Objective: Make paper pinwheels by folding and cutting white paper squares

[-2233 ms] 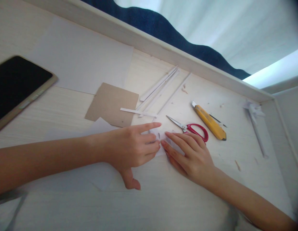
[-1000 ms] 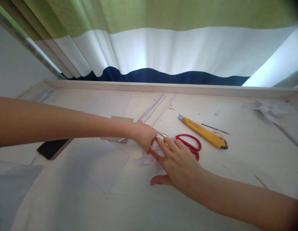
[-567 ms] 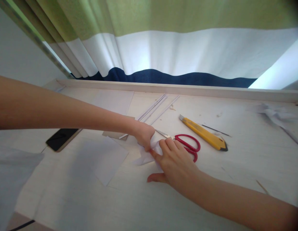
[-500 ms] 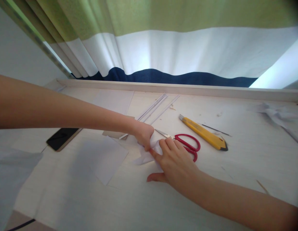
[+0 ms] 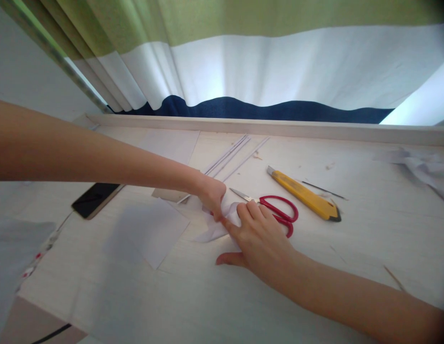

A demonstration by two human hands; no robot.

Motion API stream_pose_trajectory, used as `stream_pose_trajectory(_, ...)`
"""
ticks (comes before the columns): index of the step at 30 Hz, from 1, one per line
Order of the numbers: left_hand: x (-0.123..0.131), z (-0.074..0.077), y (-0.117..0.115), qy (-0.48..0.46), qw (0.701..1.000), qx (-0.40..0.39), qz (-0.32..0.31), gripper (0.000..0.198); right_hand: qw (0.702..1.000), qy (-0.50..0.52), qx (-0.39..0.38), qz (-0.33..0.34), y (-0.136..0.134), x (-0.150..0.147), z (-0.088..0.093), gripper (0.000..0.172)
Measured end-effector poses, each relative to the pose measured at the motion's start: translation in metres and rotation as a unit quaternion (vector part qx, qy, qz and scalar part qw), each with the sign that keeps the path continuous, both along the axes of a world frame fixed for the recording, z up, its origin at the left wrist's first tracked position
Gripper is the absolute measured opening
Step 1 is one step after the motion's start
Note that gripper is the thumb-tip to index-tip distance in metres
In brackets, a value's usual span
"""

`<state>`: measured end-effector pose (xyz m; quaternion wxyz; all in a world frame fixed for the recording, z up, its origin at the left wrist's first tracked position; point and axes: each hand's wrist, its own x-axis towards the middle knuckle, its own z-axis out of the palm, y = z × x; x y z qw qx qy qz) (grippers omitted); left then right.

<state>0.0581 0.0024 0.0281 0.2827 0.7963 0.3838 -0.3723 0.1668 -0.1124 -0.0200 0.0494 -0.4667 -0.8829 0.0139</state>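
Note:
A small piece of folded white paper lies on the table between my hands, much of it covered by them. My left hand is closed, its fingers pinching the paper from the far side. Bent over the paper's right part, the fingers of my right hand hold it down against the table, while the thumb sticks out to the left. Its index finger meets the fingertips of my left hand. Close behind my right hand lie scissors with red handles, partly hidden by its knuckles.
A yellow utility knife and a thin dark rod lie to the right. Thin white strips sit at the back. Left are a square paper sheet and a phone. Crumpled white material is far right.
The view has shifted slightly. Both hands keep nearly the same places on the paper, and its left corner reaches a little farther left.

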Motion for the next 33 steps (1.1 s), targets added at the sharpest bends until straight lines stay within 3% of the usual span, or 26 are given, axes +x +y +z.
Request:
stream_pose_trajectory(12, -0.013, -0.006, -0.009, -0.008, 0.998, 0.046, 0.041, 0.030, 0.999, 0.015, -0.024, -0.016, 0.000, 0.001, 0.001, 0.066)
stream_pose_trajectory(24, -0.012, -0.003, -0.004, -0.011, 0.999, 0.012, 0.044, 0.027, 1.000, 0.014, -0.013, -0.020, -0.002, 0.000, 0.001, 0.065)
stream_pose_trajectory(33, -0.015, -0.006, -0.010, -0.022, 0.996, 0.020, 0.090, 0.031, 0.998, 0.030, -0.037, -0.036, -0.002, 0.002, 0.000, 0.065)
